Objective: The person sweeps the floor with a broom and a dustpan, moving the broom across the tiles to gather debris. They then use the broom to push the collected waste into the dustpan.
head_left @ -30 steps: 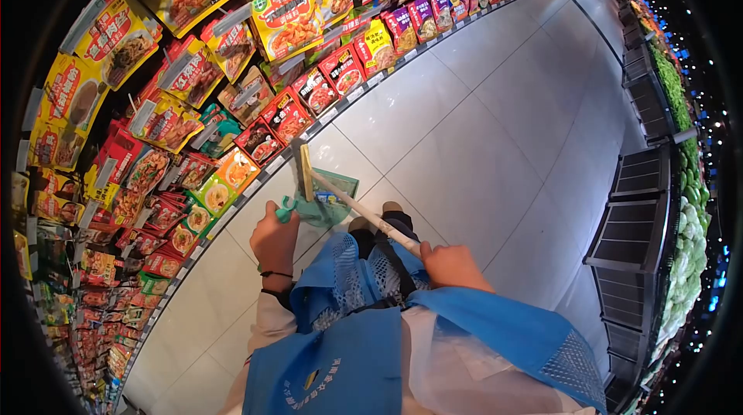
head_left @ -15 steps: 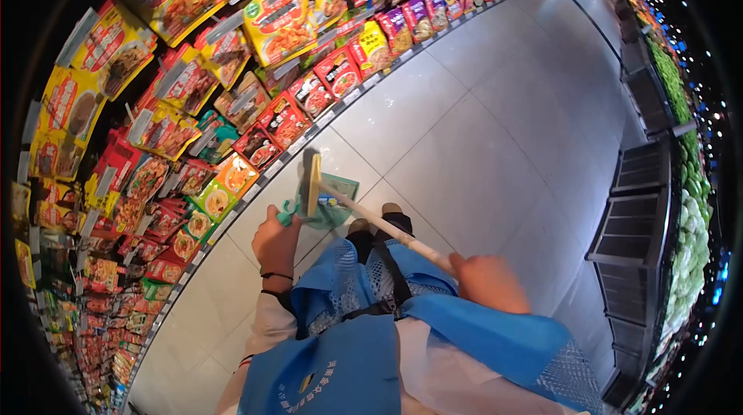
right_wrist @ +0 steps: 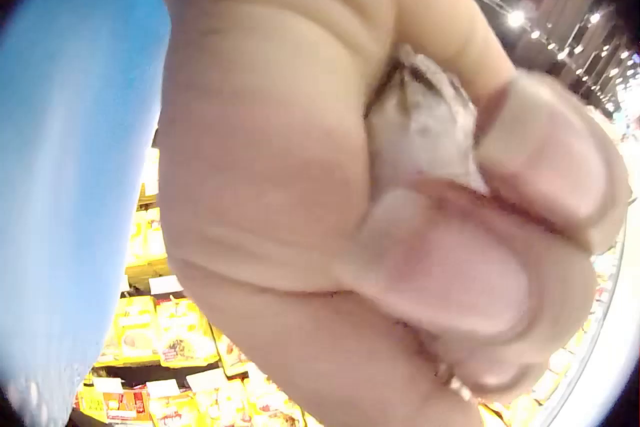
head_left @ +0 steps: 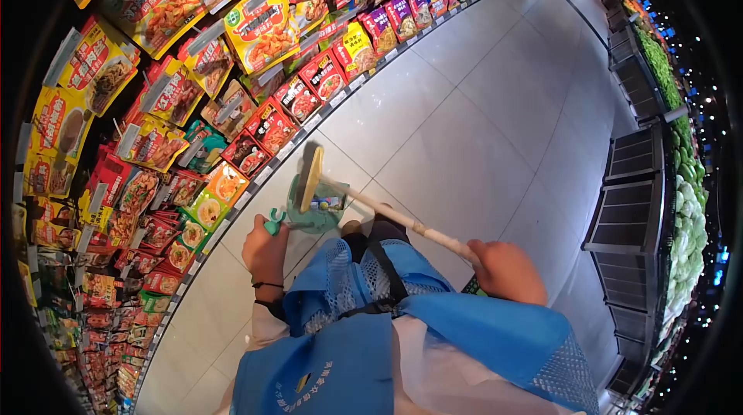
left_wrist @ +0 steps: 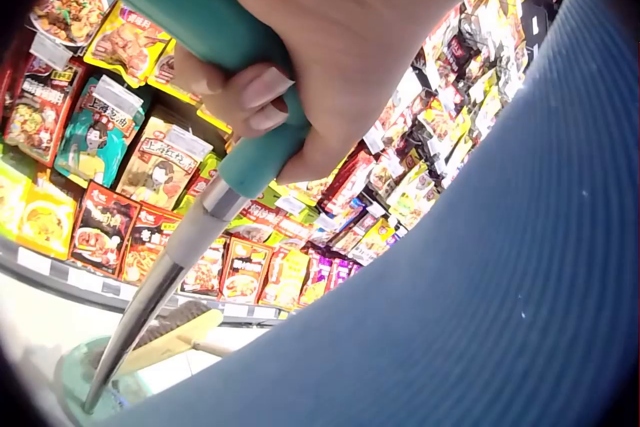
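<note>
My left hand [head_left: 265, 252] grips the green handle [left_wrist: 252, 159] of a long-handled dustpan. Its metal shaft [left_wrist: 165, 282] runs down to the green pan [head_left: 311, 222], which is low by the shelf edge with small bluish litter [head_left: 329, 203] in it. In my right hand [head_left: 507, 272] is the pale stick [head_left: 387, 212] of a broom, gripped near its upper end; the right wrist view shows fingers curled round the whitish stick end [right_wrist: 425, 137]. The broom head [head_left: 312, 179], yellow with dark bristles, overlaps the pan in the head view.
Shelves of hanging and boxed seasoning packets [head_left: 263, 28] curve along the left, close to my left hand. Grey floor tiles [head_left: 464, 121] lie ahead. Dark produce stands [head_left: 631, 214] with green vegetables [head_left: 687, 222] line the right side. My shoes are just behind the pan.
My right hand has moved right and slightly down with the broom stick, and the broom head has shifted slightly right against the pan. The left hand keeps its grip on the dustpan handle.
</note>
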`<move>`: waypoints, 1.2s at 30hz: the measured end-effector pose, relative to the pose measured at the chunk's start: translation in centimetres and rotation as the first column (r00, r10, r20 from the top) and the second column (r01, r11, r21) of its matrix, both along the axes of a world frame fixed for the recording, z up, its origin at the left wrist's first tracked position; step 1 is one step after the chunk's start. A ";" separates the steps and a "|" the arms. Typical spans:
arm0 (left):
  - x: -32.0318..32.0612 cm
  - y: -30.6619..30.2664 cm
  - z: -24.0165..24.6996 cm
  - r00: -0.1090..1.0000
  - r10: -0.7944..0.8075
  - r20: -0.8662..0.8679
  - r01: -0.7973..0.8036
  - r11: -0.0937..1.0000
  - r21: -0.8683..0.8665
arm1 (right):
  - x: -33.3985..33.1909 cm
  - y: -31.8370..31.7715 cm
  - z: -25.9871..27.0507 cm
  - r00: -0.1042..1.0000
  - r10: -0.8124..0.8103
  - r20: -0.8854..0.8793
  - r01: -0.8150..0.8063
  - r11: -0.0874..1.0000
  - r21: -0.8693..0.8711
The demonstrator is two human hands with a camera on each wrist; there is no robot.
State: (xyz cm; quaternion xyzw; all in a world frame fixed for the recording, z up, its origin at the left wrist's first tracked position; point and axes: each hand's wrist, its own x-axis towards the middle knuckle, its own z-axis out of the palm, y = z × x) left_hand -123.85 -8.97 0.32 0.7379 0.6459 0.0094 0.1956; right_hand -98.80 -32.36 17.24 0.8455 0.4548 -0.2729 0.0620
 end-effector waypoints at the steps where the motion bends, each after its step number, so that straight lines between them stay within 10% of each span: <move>1: -0.1 0.1 -0.1 1.000 0.011 -0.001 -0.011 1.000 -0.008 | 0.0 0.2 -0.5 0.999 0.004 0.035 -0.004 1.000 0.000; 15: -0.7 -0.2 -1.6 0.996 -0.088 0.034 0.077 0.964 0.254 | -1.3 1.8 -4.6 0.974 0.150 0.168 -0.140 0.988 -0.067; 36: -0.4 0.3 -0.7 0.999 -0.030 -0.031 0.033 0.995 0.090 | -2.5 3.9 -4.3 0.959 0.253 0.130 -0.243 0.966 -0.082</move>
